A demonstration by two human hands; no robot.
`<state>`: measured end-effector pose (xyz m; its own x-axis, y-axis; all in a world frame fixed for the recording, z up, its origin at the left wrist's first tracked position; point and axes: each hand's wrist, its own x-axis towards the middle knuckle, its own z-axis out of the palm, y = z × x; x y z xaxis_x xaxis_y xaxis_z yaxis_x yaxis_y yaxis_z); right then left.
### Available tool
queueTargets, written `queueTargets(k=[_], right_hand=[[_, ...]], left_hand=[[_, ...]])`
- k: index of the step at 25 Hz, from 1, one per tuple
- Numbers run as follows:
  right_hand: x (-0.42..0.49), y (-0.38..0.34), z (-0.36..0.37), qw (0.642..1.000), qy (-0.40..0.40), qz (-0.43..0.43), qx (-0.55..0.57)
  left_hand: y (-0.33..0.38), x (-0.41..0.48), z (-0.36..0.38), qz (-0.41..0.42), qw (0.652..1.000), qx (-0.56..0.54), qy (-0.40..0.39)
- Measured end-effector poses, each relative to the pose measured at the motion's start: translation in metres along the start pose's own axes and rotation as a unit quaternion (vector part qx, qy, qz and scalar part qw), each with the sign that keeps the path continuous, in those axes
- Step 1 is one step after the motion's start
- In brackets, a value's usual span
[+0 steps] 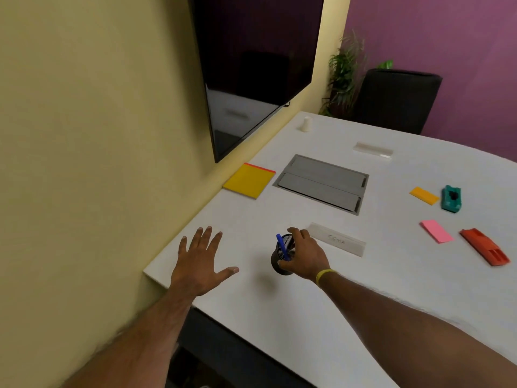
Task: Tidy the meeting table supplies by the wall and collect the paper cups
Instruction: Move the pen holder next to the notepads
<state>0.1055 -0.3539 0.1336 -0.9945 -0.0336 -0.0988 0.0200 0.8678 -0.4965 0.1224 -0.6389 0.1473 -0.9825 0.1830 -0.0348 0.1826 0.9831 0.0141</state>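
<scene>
My right hand grips a black pen holder with a blue pen standing in it, near the front of the white table. My left hand hovers flat with fingers spread over the table's near-left corner, holding nothing. A white paper cup stands upside down at the far corner by the wall. A yellow notepad lies against the wall. Two clear name plates lie on the table, one just beyond my right hand, one farther back.
A grey cable hatch is set into the table's middle. At the right lie orange and pink sticky notes, a teal tape dispenser and a red stapler. A dark screen hangs on the yellow wall; a black chair stands behind.
</scene>
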Motion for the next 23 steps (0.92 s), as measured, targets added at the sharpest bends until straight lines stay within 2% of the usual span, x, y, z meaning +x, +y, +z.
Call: queueTargets(k=[6, 12, 16, 23], right_hand=[[0.095, -0.068, 0.059, 0.998, 0.023, 0.056, 0.006], [0.186, -0.113, 0.098, 0.994, 0.020, 0.103, -0.012], [0.246, -0.117, 0.104, 0.990, 0.032, 0.127, -0.044], [0.323, -0.085, 0.089, 0.977, 0.068, 0.182, -0.087]], left_hand=[[-0.094, 0.100, 0.050, 0.062, 0.997, -0.022, -0.031], [-0.146, 0.156, 0.086, 0.093, 0.993, -0.049, -0.044], [-0.159, 0.190, 0.115, 0.111, 0.991, -0.062, -0.042], [-0.161, 0.234, 0.142, 0.137, 0.987, -0.081, -0.033]])
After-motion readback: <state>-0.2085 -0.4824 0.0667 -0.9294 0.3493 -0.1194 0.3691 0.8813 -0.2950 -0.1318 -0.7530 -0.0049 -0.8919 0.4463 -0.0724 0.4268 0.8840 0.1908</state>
